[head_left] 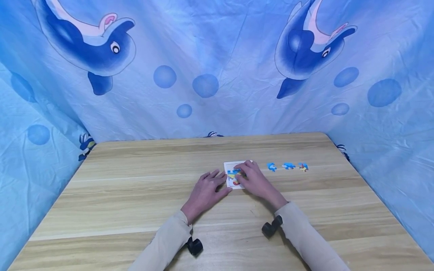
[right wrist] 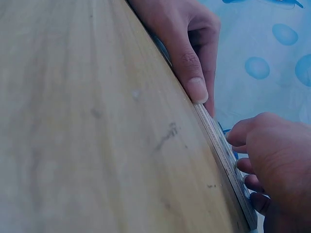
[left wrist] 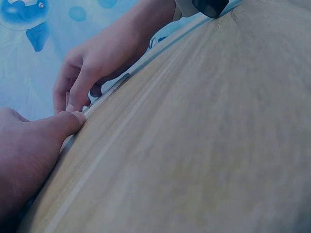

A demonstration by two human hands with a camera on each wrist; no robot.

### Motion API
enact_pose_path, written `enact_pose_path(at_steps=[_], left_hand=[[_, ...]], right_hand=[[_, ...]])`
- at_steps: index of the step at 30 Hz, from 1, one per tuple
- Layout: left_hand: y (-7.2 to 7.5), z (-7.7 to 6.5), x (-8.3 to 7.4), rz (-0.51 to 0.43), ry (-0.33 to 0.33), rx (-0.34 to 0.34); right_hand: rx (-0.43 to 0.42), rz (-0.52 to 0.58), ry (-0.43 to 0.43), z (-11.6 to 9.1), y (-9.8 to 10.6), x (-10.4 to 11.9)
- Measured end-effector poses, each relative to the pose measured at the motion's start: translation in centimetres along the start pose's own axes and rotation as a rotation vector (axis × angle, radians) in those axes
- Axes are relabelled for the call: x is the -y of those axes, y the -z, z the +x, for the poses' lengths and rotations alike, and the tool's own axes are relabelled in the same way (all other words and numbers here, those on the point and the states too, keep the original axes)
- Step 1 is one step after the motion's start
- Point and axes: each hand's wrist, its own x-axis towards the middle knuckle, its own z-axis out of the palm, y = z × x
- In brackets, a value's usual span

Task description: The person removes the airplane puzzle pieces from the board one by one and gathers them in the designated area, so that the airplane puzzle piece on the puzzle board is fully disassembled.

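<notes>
A small white-bordered jigsaw board [head_left: 232, 163] lies flat on the table between the hands, its inner picture blue, yellow and red. My left hand [head_left: 206, 190] rests at its left side, fingers extended, with the thumb at the near left corner. In the right wrist view the left thumb [right wrist: 189, 68] touches the end of the board's edge [right wrist: 228, 170]. My right hand [head_left: 253, 180] bends over the board's right part, thumb and fingertips pinching a blue puzzle piece [right wrist: 236, 155] low over its surface. The hand hides much of the picture.
Right of the board lie three loose puzzle pieces: a blue one [head_left: 271, 166], a blue-and-white one [head_left: 289, 165] and a multicoloured one [head_left: 303, 167]. The wooden table [head_left: 135, 210] ends at a blue dolphin-print curtain [head_left: 230, 101]. Each sleeve carries a black wrist camera [head_left: 194, 247].
</notes>
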Motion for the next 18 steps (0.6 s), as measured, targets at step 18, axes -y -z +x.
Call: enact_pose_path(at_steps=[18], left_hand=[[0.26, -0.07, -0.14, -0.023, 0.013, 0.004]], right_hand=[[0.043, 0.011, -0.028, 0.69, 0.02, 0.76]])
